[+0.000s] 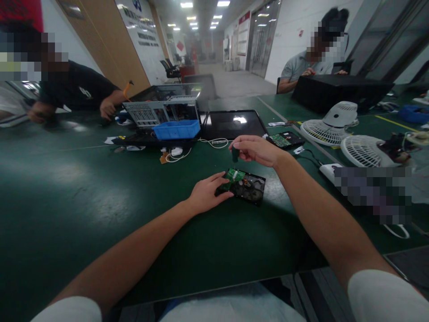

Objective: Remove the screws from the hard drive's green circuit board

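Lying inward from the near edge of the bench [157,188], the hard drive [250,188] is held by the left hand [207,193]. Above it, a screwdriver [235,155] is gripped upright by the right hand [259,150].

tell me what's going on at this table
A hard drive lies on a green table. The person's left hand has its fingers on the drive's left end; the right hand grips a screwdriver upright at its circuit board. Whether the tip touches is too small to tell. Two co-workers are farther off, left and right.
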`<state>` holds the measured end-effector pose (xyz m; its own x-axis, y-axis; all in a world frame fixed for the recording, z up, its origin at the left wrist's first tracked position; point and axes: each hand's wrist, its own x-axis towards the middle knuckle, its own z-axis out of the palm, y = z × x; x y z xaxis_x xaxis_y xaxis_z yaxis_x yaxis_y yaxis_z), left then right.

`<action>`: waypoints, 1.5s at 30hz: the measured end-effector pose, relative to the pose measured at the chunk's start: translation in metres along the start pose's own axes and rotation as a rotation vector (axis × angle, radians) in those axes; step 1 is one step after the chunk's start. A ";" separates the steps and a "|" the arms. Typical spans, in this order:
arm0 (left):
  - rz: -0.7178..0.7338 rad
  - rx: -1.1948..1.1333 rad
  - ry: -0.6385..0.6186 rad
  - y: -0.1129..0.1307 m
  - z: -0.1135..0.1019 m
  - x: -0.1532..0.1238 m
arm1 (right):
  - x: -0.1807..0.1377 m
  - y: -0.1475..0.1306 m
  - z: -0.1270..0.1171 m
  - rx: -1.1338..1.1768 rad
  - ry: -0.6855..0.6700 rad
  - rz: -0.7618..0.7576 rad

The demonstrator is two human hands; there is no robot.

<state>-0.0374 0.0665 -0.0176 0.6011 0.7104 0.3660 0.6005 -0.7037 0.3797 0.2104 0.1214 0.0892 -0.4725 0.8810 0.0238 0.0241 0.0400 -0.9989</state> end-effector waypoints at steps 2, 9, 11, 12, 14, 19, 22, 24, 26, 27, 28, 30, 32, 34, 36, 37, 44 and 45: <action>-0.001 0.006 -0.004 0.000 0.000 0.000 | 0.001 0.001 -0.001 0.000 0.001 0.000; -0.006 0.004 -0.013 0.003 -0.003 0.001 | 0.001 -0.001 0.001 -0.006 -0.013 0.012; -0.005 0.004 -0.013 0.001 -0.002 0.001 | 0.001 -0.001 0.001 0.001 -0.013 0.019; -0.004 0.006 -0.012 0.001 -0.001 0.001 | 0.001 -0.001 0.000 0.006 -0.010 0.022; -0.003 0.007 -0.010 -0.001 0.000 0.000 | 0.001 0.000 -0.001 0.010 -0.005 0.027; -0.006 0.007 -0.016 0.000 -0.001 0.000 | 0.001 0.001 -0.002 -0.010 -0.018 0.026; -0.005 0.004 -0.014 0.003 -0.003 0.001 | 0.002 0.001 -0.001 -0.019 -0.013 0.024; -0.003 0.001 -0.013 0.004 -0.003 0.001 | 0.003 0.001 -0.001 -0.026 -0.005 0.028; -0.003 0.002 -0.009 0.005 -0.004 0.001 | 0.004 0.000 -0.002 -0.036 0.005 0.027; -0.003 0.003 -0.008 0.005 -0.004 0.001 | 0.004 0.000 -0.002 -0.043 0.006 0.021; -0.003 0.005 -0.007 0.005 -0.004 0.001 | 0.004 0.000 -0.002 -0.051 0.003 0.013; -0.004 0.007 -0.006 0.005 -0.004 0.001 | 0.003 -0.002 -0.002 -0.063 -0.014 -0.001; -0.006 0.005 -0.010 0.005 -0.004 0.001 | 0.001 -0.002 -0.002 -0.065 -0.036 -0.003; -0.006 0.004 -0.011 0.004 -0.003 0.001 | 0.000 -0.003 -0.002 -0.054 -0.049 0.011; -0.001 0.004 -0.011 0.003 -0.002 0.001 | 0.000 -0.002 -0.001 -0.031 -0.060 0.031; 0.002 0.005 -0.011 0.002 -0.002 0.001 | 0.000 -0.002 -0.001 -0.020 -0.065 0.042; -0.004 0.001 -0.011 0.002 -0.002 0.001 | 0.000 -0.001 -0.002 0.037 -0.082 0.070; -0.004 -0.002 -0.014 0.002 -0.003 0.001 | 0.000 -0.001 -0.002 0.044 -0.092 0.069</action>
<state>-0.0371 0.0653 -0.0143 0.6063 0.7127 0.3528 0.6017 -0.7012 0.3825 0.2127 0.1222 0.0907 -0.5495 0.8342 -0.0467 0.0218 -0.0415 -0.9989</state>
